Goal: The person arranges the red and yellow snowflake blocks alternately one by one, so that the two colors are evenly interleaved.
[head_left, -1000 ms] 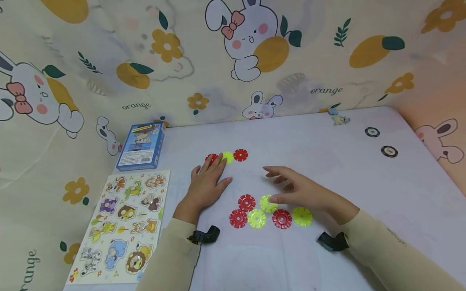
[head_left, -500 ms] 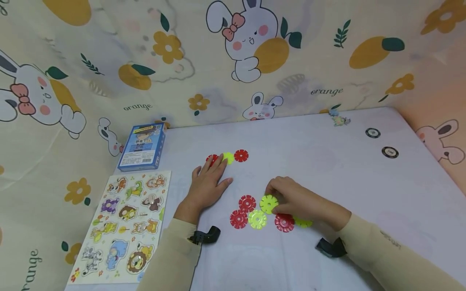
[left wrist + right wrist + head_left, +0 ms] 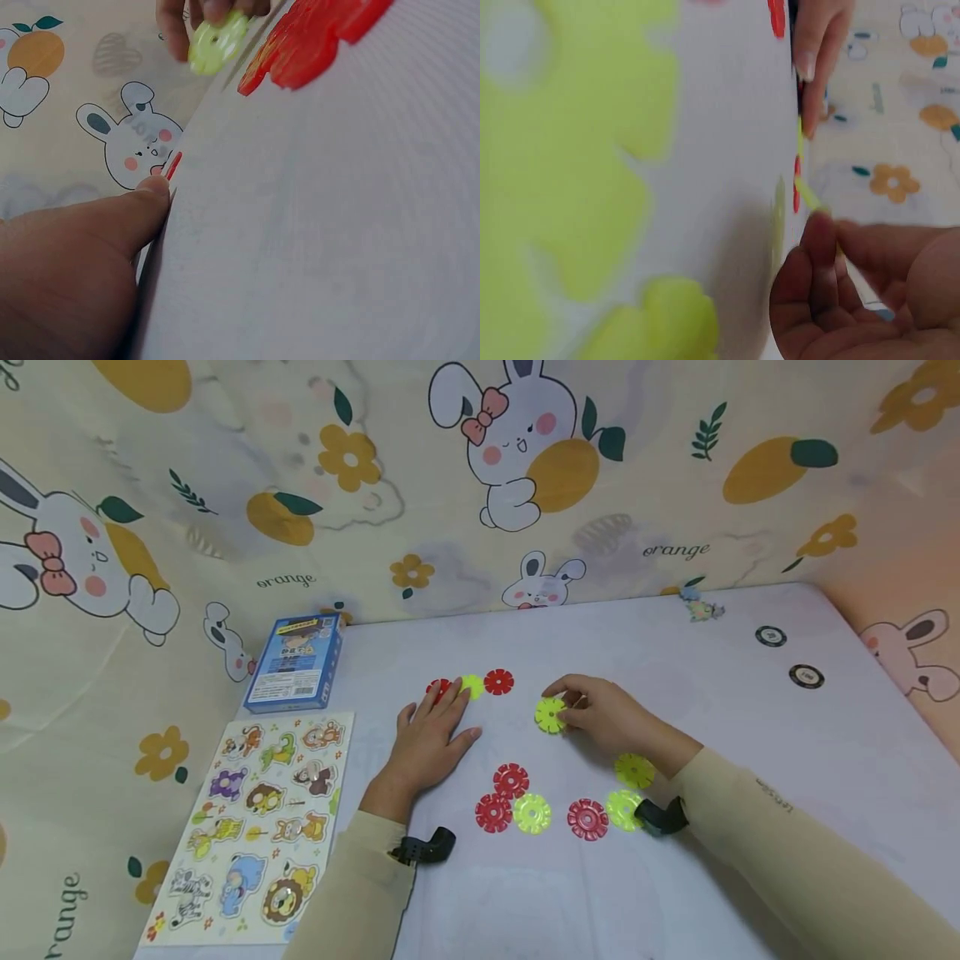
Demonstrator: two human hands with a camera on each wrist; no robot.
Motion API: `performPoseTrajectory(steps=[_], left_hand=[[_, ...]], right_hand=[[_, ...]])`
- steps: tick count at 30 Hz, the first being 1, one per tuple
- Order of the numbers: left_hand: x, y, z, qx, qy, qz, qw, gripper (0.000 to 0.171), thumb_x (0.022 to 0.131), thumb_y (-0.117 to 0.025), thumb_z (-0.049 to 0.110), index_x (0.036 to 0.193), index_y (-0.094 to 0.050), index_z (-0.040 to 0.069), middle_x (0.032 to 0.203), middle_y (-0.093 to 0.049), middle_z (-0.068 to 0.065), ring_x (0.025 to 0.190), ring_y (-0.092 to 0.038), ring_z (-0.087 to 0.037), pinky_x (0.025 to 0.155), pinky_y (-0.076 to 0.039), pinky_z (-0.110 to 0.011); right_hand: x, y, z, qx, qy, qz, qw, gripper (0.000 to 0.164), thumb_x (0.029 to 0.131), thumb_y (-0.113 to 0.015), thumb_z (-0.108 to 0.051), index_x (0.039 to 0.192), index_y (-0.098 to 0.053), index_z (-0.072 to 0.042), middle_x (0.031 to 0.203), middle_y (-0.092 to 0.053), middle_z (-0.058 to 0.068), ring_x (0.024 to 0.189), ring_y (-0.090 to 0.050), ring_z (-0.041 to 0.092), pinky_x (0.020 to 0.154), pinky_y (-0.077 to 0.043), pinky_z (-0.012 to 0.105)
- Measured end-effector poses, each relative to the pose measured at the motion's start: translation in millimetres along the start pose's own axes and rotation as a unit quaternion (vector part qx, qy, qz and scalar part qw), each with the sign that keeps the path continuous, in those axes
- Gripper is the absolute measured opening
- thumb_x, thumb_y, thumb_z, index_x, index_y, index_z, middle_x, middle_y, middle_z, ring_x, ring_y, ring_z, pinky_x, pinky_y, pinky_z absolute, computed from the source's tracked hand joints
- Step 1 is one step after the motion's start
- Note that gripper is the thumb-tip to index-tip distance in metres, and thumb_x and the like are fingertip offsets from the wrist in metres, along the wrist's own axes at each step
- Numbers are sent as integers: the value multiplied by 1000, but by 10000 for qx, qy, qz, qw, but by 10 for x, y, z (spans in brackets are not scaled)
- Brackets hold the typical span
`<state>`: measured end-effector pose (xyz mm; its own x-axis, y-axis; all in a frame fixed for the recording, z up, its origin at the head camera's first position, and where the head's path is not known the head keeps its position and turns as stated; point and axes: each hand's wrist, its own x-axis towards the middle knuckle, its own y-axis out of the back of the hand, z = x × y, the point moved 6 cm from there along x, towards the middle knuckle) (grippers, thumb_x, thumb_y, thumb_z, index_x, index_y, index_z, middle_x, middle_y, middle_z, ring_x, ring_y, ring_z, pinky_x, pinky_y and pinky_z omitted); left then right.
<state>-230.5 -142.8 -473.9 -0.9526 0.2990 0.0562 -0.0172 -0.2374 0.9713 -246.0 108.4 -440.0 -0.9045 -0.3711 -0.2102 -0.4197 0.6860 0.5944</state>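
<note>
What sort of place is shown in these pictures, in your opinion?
Probably a children's play corner: there are red and yellow-green notched discs, a cartoon-animal board, and a wall covering printed with rabbits behind the white table.

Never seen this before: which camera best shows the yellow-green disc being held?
The head view: the yellow-green disc in the right hand shows most of its notched face. The left wrist view shows it blurrier, partly covered; the right wrist view, a thin edge.
</note>
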Motion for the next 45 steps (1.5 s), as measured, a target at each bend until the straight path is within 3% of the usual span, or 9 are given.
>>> performPoseTrajectory(steps=[5,10,12,15,18,21,32,38,45], left_hand=[[-3,5,5,-18,-28,45,10000,71,93,-42,61,153,-26,26,158,-16,7,144,-5,-22,108,-9,-57],[-3,11,6,-23,-51,51,10000,71,93,-42,60,152,-27,26,158,-17,7,144,-6,-23,108,-9,-57],[1,8,3,-15,-59,44,10000,71,93,-42,61,152,-27,26,158,-17,7,144,-6,-23,108,-10,-57],[6,2,-5,29,-62,51,10000,71,93,-41,61,152,-27,26,158,-16,7,144,-6,-23,108,-10,-57],[8,-2,-13,36,-57,63,10000,70,93,-41,61,152,-27,26,158,-16,7,144,-6,-22,108,-10,-57],[7,-18,-15,32,-39,39,10000,71,93,-41,61,153,-26,27,158,-16,8,144,-5,-22,108,-10,-57],[10,-4,-5,74,-46,38,10000,71,92,-41,62,153,-26,27,158,-16,7,144,-5,-22,108,-10,-57],[7,13,7,65,-26,55,10000,71,93,-42,61,152,-27,26,158,-16,7,144,-6,-23,108,-10,-57],[-4,28,17,71,-16,65,10000,70,93,-43,60,152,-28,25,158,-17,7,144,-7,-23,108,-11,-57]], right_hand=[[192,101,55,435,-322,317,9980,43,95,-61,-14,136,-50,-23,115,-54,5,105,-52,23,84,-48,37],[252,65,32,708,-305,261,9967,62,93,-63,-20,148,-35,-17,139,-44,6,119,-47,25,92,-45,43],[248,27,-19,286,-159,197,9993,64,93,-64,-24,148,-35,-15,145,-37,8,124,-43,27,97,-41,45],[241,-57,-118,-841,150,37,9963,69,91,-65,-32,149,-34,-11,151,-30,12,134,-32,32,104,-32,51],[239,-142,-167,-2022,295,-177,9787,76,88,-66,-44,149,-35,-10,155,-23,10,140,-18,35,107,-23,57],[251,-194,-148,-2578,201,-367,9653,81,85,-65,-53,150,-34,-13,157,-19,8,141,-12,35,105,-21,61],[317,-204,-163,-3058,160,-507,9506,89,83,-64,-59,152,-27,-18,159,-12,7,141,-7,39,102,-20,63],[329,-225,-174,-3130,100,-576,9480,90,82,-64,-59,153,-26,-19,160,-9,5,142,-2,39,102,-18,64],[310,-245,-208,-3324,187,-523,9415,89,81,-65,-60,152,-29,-21,158,-12,9,140,-10,40,100,-24,64]])
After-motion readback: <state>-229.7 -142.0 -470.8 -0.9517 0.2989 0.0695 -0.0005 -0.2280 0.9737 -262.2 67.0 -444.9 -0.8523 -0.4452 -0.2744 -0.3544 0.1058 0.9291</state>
